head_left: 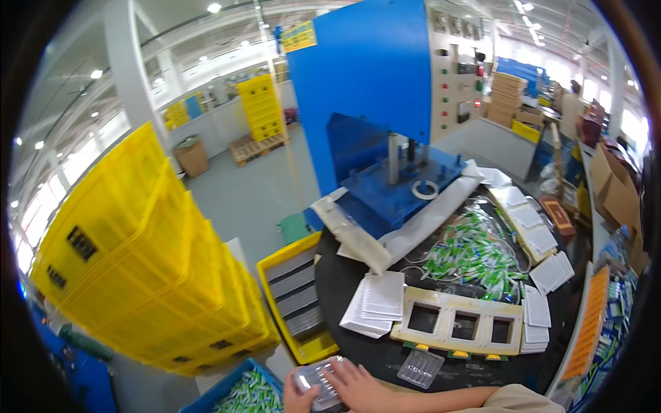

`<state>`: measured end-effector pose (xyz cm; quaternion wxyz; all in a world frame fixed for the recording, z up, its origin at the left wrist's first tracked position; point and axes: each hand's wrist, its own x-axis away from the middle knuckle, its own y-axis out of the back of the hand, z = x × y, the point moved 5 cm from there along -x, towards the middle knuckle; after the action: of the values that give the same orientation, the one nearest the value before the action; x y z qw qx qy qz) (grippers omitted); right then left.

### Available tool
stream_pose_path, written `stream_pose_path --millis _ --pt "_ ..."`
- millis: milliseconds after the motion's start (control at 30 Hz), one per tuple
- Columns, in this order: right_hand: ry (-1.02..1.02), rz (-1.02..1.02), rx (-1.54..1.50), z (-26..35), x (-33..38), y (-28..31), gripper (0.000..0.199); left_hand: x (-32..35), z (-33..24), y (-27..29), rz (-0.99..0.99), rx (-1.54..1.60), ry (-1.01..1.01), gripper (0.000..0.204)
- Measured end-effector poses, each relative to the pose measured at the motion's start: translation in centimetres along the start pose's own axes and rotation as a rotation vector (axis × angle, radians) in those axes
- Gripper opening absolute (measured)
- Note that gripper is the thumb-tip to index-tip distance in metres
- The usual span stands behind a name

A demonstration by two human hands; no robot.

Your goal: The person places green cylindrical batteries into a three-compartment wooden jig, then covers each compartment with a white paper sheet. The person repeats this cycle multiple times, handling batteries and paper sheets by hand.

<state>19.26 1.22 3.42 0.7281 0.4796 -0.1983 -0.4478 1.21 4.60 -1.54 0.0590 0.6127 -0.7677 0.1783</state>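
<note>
At the lower edge, my left hand (298, 397) grips a clear plastic blister tray (319, 380) by its left side, thumb on top. My right hand (357, 385) lies over the tray's right side, its fingers stretched out and touching the plastic. Whether this is one tray or a nested stack, I cannot tell. Another clear blister tray (421, 368) lies on the black round table (372, 350), right of my hands. Beyond it sits a cream fixture (444, 323) with three rectangular openings. Below my left hand, a blue bin (206, 403) holds many small green-and-white pieces.
Tall stacked yellow crates (158, 268) rise at left. A yellow crate (318, 347) of clear trays stands beside the table. White cards (383, 294) and a green-and-white heap (475, 251) lie on the table, before a blue press machine (365, 82). An orange panel (586, 323) stands at right.
</note>
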Motion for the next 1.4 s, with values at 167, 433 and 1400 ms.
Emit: stream_pose_path --millis 167,433,1400 --pt "-0.133 -0.091 -0.613 -1.4 5.9 5.7 0.104 3.2 -1.8 -7.4 0.095 0.059 0.008 0.105" --pt "-0.609 0.074 -1.505 -5.1 15.0 4.9 0.081 6.8 -4.1 -17.4 0.188 -0.343 0.102 0.119" --pt "-0.659 -0.113 -1.127 -4.7 23.9 5.6 0.075 9.2 2.7 -21.2 0.592 -0.273 0.135 0.093"
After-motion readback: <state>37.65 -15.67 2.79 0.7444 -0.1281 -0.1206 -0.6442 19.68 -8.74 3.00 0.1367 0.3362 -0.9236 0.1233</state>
